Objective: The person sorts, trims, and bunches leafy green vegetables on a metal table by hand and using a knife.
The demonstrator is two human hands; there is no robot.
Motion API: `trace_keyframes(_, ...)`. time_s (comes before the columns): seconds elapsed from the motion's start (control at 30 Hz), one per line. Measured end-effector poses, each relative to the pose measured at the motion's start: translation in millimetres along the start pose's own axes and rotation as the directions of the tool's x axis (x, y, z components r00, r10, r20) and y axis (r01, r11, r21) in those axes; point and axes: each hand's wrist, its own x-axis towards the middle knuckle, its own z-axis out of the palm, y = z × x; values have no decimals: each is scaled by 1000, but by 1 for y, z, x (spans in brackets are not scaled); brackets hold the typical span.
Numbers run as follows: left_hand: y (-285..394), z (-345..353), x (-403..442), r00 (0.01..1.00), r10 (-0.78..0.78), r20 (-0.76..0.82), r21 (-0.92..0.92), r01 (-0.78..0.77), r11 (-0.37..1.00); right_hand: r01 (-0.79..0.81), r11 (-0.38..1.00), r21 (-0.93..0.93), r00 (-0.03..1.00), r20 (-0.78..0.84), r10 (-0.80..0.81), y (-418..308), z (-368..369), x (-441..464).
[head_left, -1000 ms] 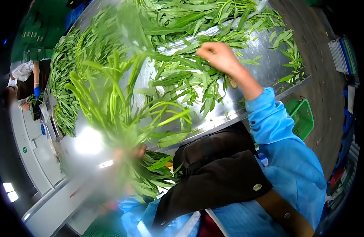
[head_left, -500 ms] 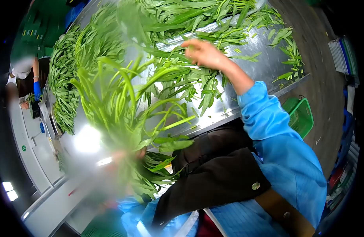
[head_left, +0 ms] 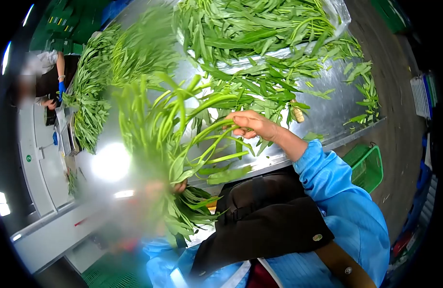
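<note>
My left hand (head_left: 178,186), partly blurred by a smear on the lens, is closed around a thick bunch of water spinach (head_left: 180,127), its pale cut stems pointing up and its leaves hanging below. My right hand (head_left: 254,126) pinches one of the stems sticking out on the bunch's right side between thumb and fingers. Just beyond that hand, loose leaves and stem pieces (head_left: 274,91) lie on the metal table (head_left: 322,72). Among them sits a short, pale, wooden-looking handle (head_left: 297,111), partly covered by leaves.
A large heap of greens (head_left: 250,31) rests on clear plastic at the back of the table. More bunches (head_left: 94,86) stand at the left. A green basket (head_left: 368,165) is on the floor at the right. A co-worker's blue-gloved hand (head_left: 61,90) is at the far left.
My right hand has come down and toward me from over the loose leaves to pinch a stem of the bunch. The pale handle has come into view. My left hand keeps its hold.
</note>
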Motion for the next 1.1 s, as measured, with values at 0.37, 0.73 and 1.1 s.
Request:
trace_keyframes(0.37,11,-28,-62,958,197,-208,26,-196,980,-79,152,-985,927,-129,-353,-42,-29,41)
trace_keyframes(0.73,35,-51,-112,831,278,-482,119,-252,960,229,855,-465,933,355,-57,-78,72,125)
trace_keyframes(1.1,43,-63,-101,802,207,-560,103,-180,978,-35,991,-128,998,40,41,-39,47,119)
